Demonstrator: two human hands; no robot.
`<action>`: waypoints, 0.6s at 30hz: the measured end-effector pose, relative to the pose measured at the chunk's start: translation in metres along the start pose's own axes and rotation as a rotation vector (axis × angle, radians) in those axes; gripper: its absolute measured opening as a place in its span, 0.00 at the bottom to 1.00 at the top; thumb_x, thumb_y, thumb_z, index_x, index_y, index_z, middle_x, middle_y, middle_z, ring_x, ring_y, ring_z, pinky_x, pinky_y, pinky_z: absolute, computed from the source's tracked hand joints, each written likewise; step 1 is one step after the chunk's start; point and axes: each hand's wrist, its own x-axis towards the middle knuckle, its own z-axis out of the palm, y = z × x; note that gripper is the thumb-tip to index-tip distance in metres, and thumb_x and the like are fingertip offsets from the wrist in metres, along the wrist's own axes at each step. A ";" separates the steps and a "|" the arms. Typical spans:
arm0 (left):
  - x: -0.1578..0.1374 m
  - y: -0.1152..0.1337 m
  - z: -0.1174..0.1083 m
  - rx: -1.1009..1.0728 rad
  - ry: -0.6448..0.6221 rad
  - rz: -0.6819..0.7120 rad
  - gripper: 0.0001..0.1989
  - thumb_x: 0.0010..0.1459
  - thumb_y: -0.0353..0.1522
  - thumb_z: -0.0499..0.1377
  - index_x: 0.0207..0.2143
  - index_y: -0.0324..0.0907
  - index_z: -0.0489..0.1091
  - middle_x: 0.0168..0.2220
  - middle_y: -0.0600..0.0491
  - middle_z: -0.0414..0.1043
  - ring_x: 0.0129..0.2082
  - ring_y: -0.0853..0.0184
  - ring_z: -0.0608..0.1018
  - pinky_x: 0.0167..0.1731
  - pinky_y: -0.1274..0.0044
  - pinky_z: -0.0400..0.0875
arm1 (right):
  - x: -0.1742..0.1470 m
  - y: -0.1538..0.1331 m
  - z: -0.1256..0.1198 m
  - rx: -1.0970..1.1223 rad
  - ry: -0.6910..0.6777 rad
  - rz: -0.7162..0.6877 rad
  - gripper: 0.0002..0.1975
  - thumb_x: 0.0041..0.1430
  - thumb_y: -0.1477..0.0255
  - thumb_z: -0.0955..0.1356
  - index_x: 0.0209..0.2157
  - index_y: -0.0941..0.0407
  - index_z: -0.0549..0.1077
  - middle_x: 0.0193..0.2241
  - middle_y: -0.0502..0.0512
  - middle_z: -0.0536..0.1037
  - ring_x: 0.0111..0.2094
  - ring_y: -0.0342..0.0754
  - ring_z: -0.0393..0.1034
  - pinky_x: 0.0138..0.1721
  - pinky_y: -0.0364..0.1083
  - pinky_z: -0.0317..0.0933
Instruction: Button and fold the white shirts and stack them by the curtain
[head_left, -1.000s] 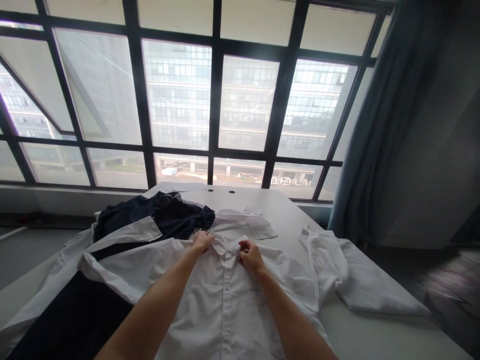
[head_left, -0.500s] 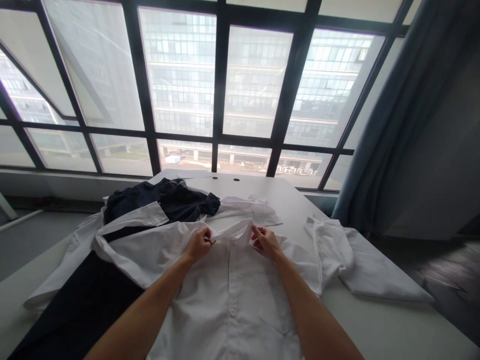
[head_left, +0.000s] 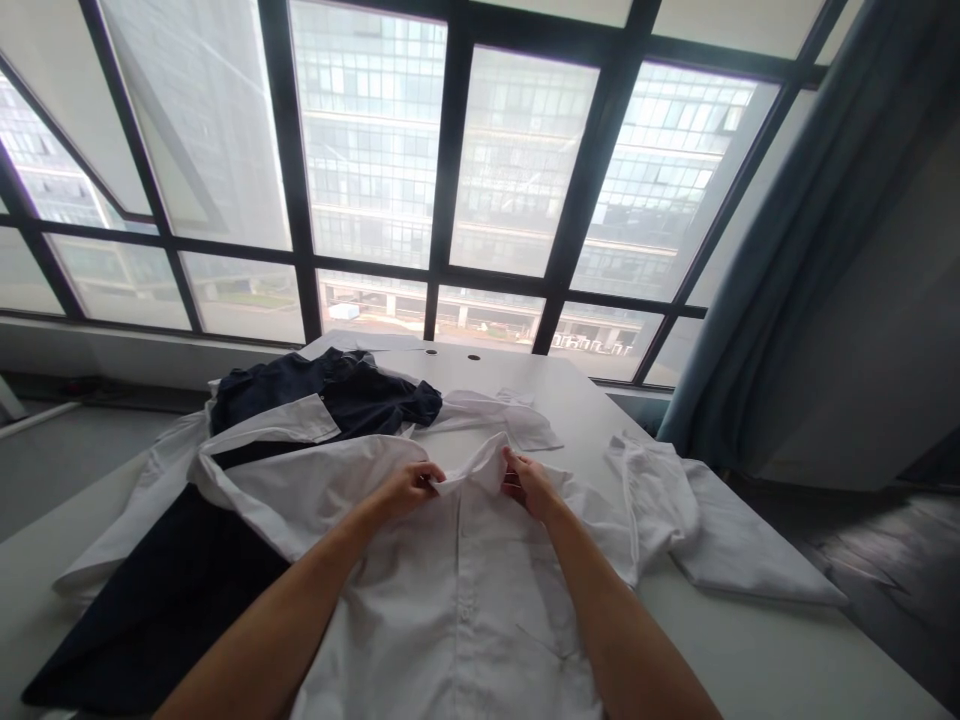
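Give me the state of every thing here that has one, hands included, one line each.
White button-front cloth shirt: spread front up, collar lifted
Left hand: closed on the collar's left end
Right hand: pinching the collar's right end
Dark navy cloth garment: rumpled, partly covered by white fabric
Black-framed glass pane, upper left: tilted open
Long blue-grey fabric curtain: hanging in folds

The person's bare left forearm slants inward from the lower left, and the bare right forearm from the lower right. The bare left hand, back upward, curls its fingers in a pinch. Near but apart, the bare right hand pinches too, fingers bent inward.
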 end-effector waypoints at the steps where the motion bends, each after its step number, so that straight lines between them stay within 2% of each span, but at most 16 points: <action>1: -0.001 0.001 0.000 0.008 -0.013 0.001 0.17 0.42 0.39 0.68 0.33 0.37 0.73 0.24 0.57 0.67 0.23 0.72 0.68 0.24 0.80 0.60 | 0.000 0.000 0.000 0.004 -0.005 -0.022 0.19 0.51 0.56 0.73 0.33 0.56 0.70 0.21 0.47 0.72 0.19 0.39 0.65 0.20 0.38 0.59; 4: -0.003 0.006 0.001 0.012 0.030 0.036 0.21 0.42 0.43 0.68 0.35 0.39 0.72 0.30 0.55 0.69 0.25 0.71 0.69 0.25 0.80 0.62 | 0.001 -0.001 0.000 0.027 -0.048 -0.137 0.19 0.38 0.63 0.76 0.28 0.56 0.68 0.16 0.42 0.67 0.16 0.37 0.58 0.17 0.37 0.52; 6: -0.002 0.008 0.003 0.001 0.088 0.052 0.22 0.44 0.46 0.67 0.34 0.40 0.70 0.30 0.56 0.69 0.24 0.72 0.69 0.25 0.80 0.62 | 0.002 -0.001 0.000 0.043 -0.071 -0.204 0.19 0.33 0.67 0.75 0.28 0.56 0.68 0.15 0.40 0.64 0.14 0.36 0.53 0.15 0.37 0.46; 8: -0.001 0.008 0.005 -0.005 0.151 0.066 0.20 0.47 0.48 0.64 0.31 0.41 0.68 0.26 0.58 0.66 0.23 0.72 0.67 0.23 0.81 0.59 | 0.004 -0.002 0.000 0.019 -0.044 -0.243 0.17 0.33 0.68 0.72 0.29 0.56 0.68 0.15 0.39 0.63 0.14 0.36 0.49 0.15 0.38 0.42; 10: 0.001 0.007 0.004 0.010 0.218 0.073 0.19 0.48 0.47 0.63 0.28 0.42 0.64 0.22 0.61 0.62 0.21 0.73 0.65 0.22 0.81 0.58 | 0.006 -0.002 -0.004 -0.100 0.044 -0.296 0.13 0.35 0.67 0.69 0.28 0.56 0.69 0.14 0.39 0.62 0.14 0.36 0.47 0.15 0.39 0.41; 12: 0.003 0.006 0.002 0.031 0.295 0.043 0.18 0.49 0.47 0.61 0.27 0.43 0.61 0.20 0.62 0.61 0.20 0.72 0.66 0.22 0.80 0.58 | 0.006 -0.004 -0.008 -0.256 0.146 -0.353 0.09 0.38 0.67 0.67 0.24 0.56 0.69 0.14 0.41 0.62 0.15 0.37 0.48 0.17 0.40 0.45; 15: 0.003 0.009 -0.001 0.170 0.454 0.019 0.16 0.52 0.46 0.59 0.26 0.44 0.60 0.18 0.61 0.62 0.18 0.70 0.67 0.22 0.79 0.59 | 0.000 -0.009 -0.010 -0.427 0.265 -0.420 0.05 0.41 0.70 0.65 0.20 0.57 0.71 0.15 0.47 0.66 0.19 0.42 0.58 0.23 0.42 0.51; 18: 0.001 0.016 -0.001 0.368 0.629 0.084 0.14 0.55 0.43 0.58 0.25 0.45 0.60 0.18 0.59 0.63 0.19 0.69 0.68 0.25 0.77 0.60 | -0.016 -0.020 -0.001 -0.833 0.470 -0.542 0.09 0.47 0.72 0.64 0.27 0.57 0.76 0.22 0.54 0.74 0.26 0.47 0.67 0.29 0.43 0.54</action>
